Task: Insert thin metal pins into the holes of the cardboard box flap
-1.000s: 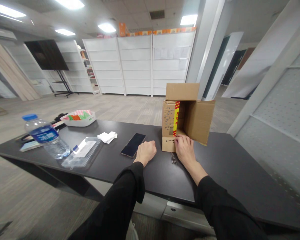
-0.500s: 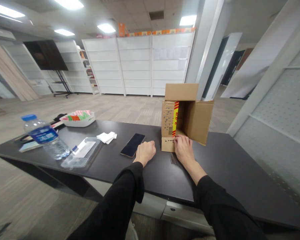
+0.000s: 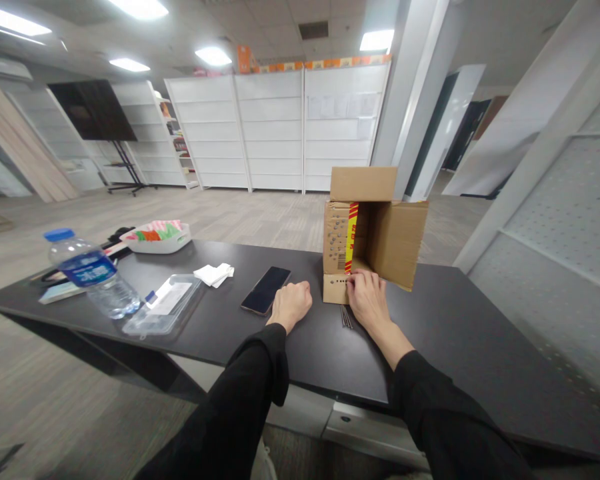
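Little had moved since the earlier frame: the right hand (image 3: pixel 367 297) showed at most a slight shift to the left, while the cardboard box (image 3: pixel 380 233) and the left hand (image 3: pixel 291 307) kept their positions.

The box stood upright on the tabletop (image 3: pixel 455 347), right of center in the frame, with its opening facing the wearer. Its front flap (image 3: pixel 334 291), pierced by a row of small holes, hung down below the opening. The fingers of the right hand were bent and close together at this flap; whether they pinched the cardboard or a small part could not be determined. The left hand was curled into a fist just beside the phone (image 3: pixel 266 291), at center; any contents were not visible. Several thin metal rods (image 3: pixel 347 317) lay on the tabletop just below the flap.

Handling (assessment): the box was probably light, with stiff panels that flexed at the folds and a tendency to slide or tip under a push. The recommended hold was a flat grip on the left side panel (image 3: pixel 334 243) near its base, with the flap supported from behind. The rods were probably rigid, smooth and prone to rolling; each was best taken at mid-length between thumb and forefinger.
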Motion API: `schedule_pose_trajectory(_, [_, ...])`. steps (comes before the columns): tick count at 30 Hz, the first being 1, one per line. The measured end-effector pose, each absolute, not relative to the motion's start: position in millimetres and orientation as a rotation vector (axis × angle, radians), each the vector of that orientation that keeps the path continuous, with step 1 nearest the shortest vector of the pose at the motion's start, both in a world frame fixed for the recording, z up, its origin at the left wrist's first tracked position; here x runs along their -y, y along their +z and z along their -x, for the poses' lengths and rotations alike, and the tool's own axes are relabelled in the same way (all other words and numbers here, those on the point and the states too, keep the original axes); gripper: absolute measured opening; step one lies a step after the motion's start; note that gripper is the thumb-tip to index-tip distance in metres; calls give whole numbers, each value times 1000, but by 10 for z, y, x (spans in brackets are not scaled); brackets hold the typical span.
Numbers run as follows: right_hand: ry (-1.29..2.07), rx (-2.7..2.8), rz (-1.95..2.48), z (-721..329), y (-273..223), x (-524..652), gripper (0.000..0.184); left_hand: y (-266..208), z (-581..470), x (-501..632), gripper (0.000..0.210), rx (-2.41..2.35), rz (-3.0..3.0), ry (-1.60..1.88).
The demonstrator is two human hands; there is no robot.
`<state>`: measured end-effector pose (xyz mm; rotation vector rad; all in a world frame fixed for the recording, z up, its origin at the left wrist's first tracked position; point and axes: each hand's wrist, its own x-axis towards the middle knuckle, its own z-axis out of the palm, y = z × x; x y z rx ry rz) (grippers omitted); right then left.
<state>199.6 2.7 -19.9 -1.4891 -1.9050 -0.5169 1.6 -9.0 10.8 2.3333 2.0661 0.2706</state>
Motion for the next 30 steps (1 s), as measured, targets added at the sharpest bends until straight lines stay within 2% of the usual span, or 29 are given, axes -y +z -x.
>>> schedule_pose_trajectory(30, [-533,1964,1398,-1999,-206,-14,19,124,-20,100,37,-2064,-2329,269])
